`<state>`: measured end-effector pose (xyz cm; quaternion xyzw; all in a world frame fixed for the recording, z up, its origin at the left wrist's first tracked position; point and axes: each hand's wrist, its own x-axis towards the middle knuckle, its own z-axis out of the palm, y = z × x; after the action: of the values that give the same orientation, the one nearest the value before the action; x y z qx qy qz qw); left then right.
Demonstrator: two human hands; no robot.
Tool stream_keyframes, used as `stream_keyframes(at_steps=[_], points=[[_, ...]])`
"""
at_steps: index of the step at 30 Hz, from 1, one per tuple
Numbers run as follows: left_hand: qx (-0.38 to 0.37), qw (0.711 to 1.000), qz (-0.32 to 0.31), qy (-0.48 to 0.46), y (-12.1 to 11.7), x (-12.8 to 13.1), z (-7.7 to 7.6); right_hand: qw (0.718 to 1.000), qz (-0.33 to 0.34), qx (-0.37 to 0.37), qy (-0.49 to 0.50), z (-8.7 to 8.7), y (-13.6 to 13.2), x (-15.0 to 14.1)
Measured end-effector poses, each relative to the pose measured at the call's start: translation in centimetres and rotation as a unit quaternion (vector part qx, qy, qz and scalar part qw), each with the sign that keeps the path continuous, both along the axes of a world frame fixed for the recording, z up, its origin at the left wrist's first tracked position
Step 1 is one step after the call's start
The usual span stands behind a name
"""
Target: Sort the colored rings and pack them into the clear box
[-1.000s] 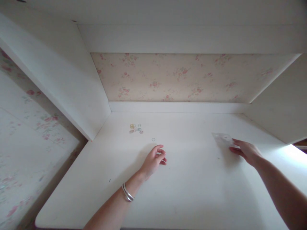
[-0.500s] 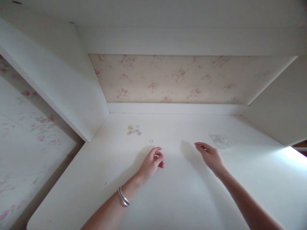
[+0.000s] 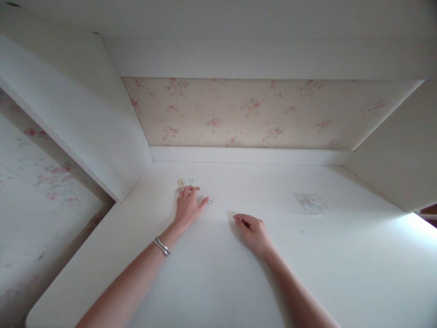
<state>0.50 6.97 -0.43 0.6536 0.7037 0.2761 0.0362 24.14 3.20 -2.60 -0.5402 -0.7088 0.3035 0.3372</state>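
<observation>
My left hand (image 3: 188, 206) lies on the white desk top (image 3: 218, 282) with its fingers stretched over a small heap of coloured rings (image 3: 182, 182), covering part of it. A single pale ring (image 3: 209, 202) lies at the tip of its outer finger. My right hand (image 3: 253, 232) rests lower in the middle of the desk, fingers loosely curled and pointing left, with nothing visible in them. A small clear plastic bag (image 3: 310, 203) lies flat on the desk to the right, apart from both hands. A silver bangle (image 3: 161, 246) sits on my left wrist.
The desk stands in a white alcove with side panels (image 3: 85, 118) left and right and a shelf overhead. Flowered wallpaper (image 3: 246, 111) covers the back wall. Bright light falls on the desk's far right edge (image 3: 418, 225).
My left hand has reached forward and left onto the heap of rings. My right hand has left the plastic bag, which stays on the desk, and moved left towards the middle.
</observation>
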Motion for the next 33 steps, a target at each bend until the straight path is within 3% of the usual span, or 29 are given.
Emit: stream_keyframes(at_steps=[2, 6, 10, 13, 18, 25, 28, 33], points=[[-0.014, 0.997, 0.045, 0.054, 2.2, -2.1, 0.1, 1.000, 0.020, 0.012, -0.008, 0.0, 0.0, 0.0], [-0.068, 0.991, 0.067, 0.094, 5.8, -5.5, -0.4, 0.998, 0.048, 0.026, -0.019, 0.1, 0.1, -0.2], [-0.152, 0.981, -0.026, 0.116, 7.4, -6.6, -1.3, 0.999, 0.041, 0.020, -0.016, 0.0, 0.3, -0.2], [-0.166, 0.978, -0.065, 0.106, 7.2, -5.7, -1.7, 0.999, 0.042, 0.017, -0.023, 0.0, 0.4, -0.2], [-0.122, 0.976, -0.162, 0.081, 4.6, -1.8, -1.8, 0.998, 0.045, 0.020, -0.030, 0.2, 0.4, -0.3], [-0.039, 0.956, -0.288, -0.040, 1.6, 3.9, -2.4, 0.998, 0.050, 0.033, -0.025, 0.0, 0.4, -0.2], [-0.040, 0.958, -0.284, -0.027, 1.8, 4.2, -1.5, 0.998, 0.051, 0.032, -0.024, -0.1, 0.5, -0.2], [-0.085, 0.971, -0.203, 0.091, 2.7, 2.5, 0.7, 0.998, 0.051, 0.029, -0.025, 0.0, 0.5, -0.3]])
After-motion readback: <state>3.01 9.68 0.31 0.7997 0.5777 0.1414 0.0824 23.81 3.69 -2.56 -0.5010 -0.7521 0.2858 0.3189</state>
